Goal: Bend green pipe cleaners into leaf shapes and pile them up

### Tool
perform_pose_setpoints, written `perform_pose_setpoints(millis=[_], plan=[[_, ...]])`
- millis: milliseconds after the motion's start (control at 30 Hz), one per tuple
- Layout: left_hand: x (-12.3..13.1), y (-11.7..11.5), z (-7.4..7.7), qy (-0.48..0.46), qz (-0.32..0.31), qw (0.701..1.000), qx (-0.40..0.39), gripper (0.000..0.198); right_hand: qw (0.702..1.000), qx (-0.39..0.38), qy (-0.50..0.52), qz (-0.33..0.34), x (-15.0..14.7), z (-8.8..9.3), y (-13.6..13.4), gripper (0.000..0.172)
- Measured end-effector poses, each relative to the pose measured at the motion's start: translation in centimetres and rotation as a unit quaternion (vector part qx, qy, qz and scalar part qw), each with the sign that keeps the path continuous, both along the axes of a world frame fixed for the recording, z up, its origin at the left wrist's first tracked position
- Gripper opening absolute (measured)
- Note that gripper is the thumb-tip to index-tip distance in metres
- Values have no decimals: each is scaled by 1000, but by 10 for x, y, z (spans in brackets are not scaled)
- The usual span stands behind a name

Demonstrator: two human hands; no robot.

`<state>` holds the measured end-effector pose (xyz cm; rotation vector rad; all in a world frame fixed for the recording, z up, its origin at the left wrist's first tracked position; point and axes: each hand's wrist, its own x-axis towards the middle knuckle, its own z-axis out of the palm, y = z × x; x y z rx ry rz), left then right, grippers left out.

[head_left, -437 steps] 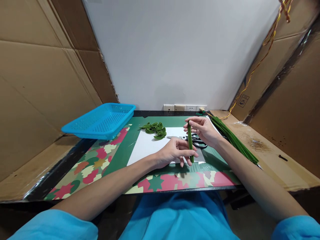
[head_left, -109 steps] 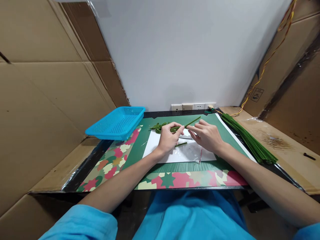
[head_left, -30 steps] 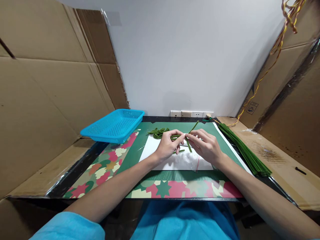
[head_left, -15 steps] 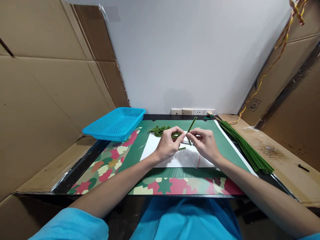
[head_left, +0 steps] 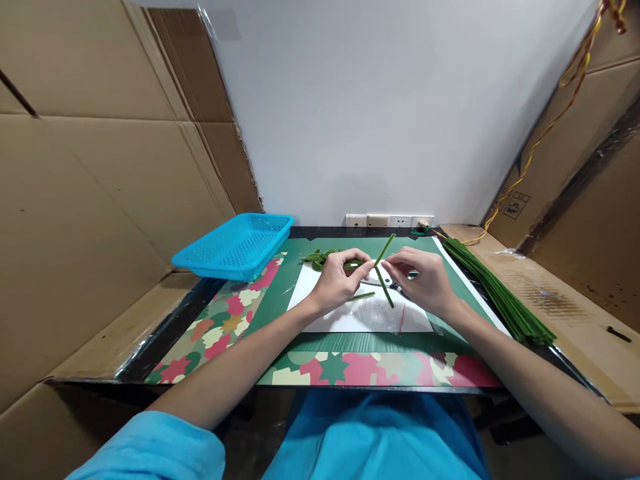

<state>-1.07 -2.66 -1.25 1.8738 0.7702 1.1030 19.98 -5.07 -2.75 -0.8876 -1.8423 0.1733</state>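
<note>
My left hand (head_left: 343, 280) is closed in a pinch on a green pipe cleaner (head_left: 385, 287) at its bend. One end of the pipe cleaner points up and away, the other slants down toward me. Right beside the bend, my right hand (head_left: 423, 277) has its thumb and fingertips pinched together; what they hold, if anything, is too small to make out. Under my hands lies white paper (head_left: 313, 313) with a clear plastic bag (head_left: 383, 317) on it. A short green piece (head_left: 362, 296) rests near the bag. Scissors (head_left: 384, 281) are partly hidden behind my hands.
Looped green pipe cleaners (head_left: 316, 259) lie behind my left hand. A long bundle of green pipe cleaners (head_left: 493, 293) lies at the right. The blue basket (head_left: 235, 247) stands at the back left. Cardboard walls (head_left: 100, 180) flank the table, and sockets (head_left: 377, 221) line the back wall.
My right hand has moved slightly right, away from my left hand. The pipe cleaner's lower arm now swings out farther to the right. The view has shifted a little.
</note>
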Motion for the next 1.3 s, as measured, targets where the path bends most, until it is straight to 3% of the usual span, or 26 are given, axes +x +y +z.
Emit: perform_pose_setpoints(millis=[67, 167, 267, 400, 467, 567, 700, 800, 933, 1067, 1300], plan=[[0, 0, 2, -17, -24, 999, -43, 36, 985, 151, -80, -28, 5, -2, 1, 15], [1, -2, 4, -28, -44, 996, -68, 38, 944, 282, -170, -31, 11, -3, 3, 19], [2, -4, 5, -26, -55, 996, -65, 37, 917, 334, -218, -28, 14, -2, 5, 24], [2, -5, 4, -21, -65, 996, -52, 36, 905, 338, -257, -30, 14, -1, 4, 23], [2, -6, 5, -13, -62, 997, -40, 36, 914, 317, -253, -30, 11, -2, 2, 22], [2, -9, 6, 3, -55, 998, -12, 35, 950, 254, -181, -10, 2, -4, -2, 22], [2, -13, 8, 26, -17, 998, 50, 30, 996, 83, 6, 16, -16, -1, -12, 23], [1, -13, 9, 53, 18, 990, 132, 26, 987, -74, 133, 49, -24, 1, -16, 30], [-1, -9, 7, 80, 27, 975, 205, 20, 938, -228, 225, 132, -26, -2, -11, 35], [-3, -4, 3, 86, 20, 980, 176, 22, 917, -272, 240, 164, -21, -6, -3, 35], [-1, 5, -5, 16, -12, 1000, 15, 32, 947, -229, 185, 125, -16, -7, 3, 38]])
